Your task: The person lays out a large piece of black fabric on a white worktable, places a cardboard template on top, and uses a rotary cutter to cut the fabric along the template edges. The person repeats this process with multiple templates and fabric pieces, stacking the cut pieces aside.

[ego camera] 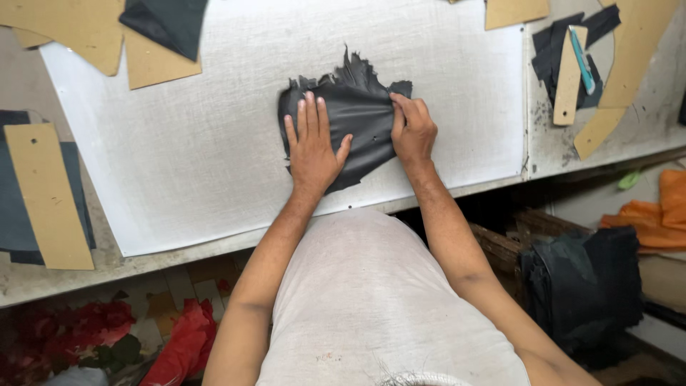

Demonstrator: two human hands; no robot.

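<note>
A black leather scrap [355,114] with a ragged top edge lies on the white cutting board [200,143], a little above the board's near edge and right of its middle. The left hand [312,146] lies flat and open on the scrap's left half, fingers spread and pointing to 12 o'clock, palm pressing the leather down. The right hand [413,130] sits at 3 o'clock of the scrap, fingers curled closed, pinching the leather's right edge between thumb and fingertips; wrinkles run across the leather between the two hands. At 10 o'clock from the scrap, brown cardboard patterns [153,61] and another dark piece [168,21] rest on the board's far corner. At 2 o'clock, beyond the board's right edge, a teal-handled knife [582,63] lies on more dark offcuts.
</note>
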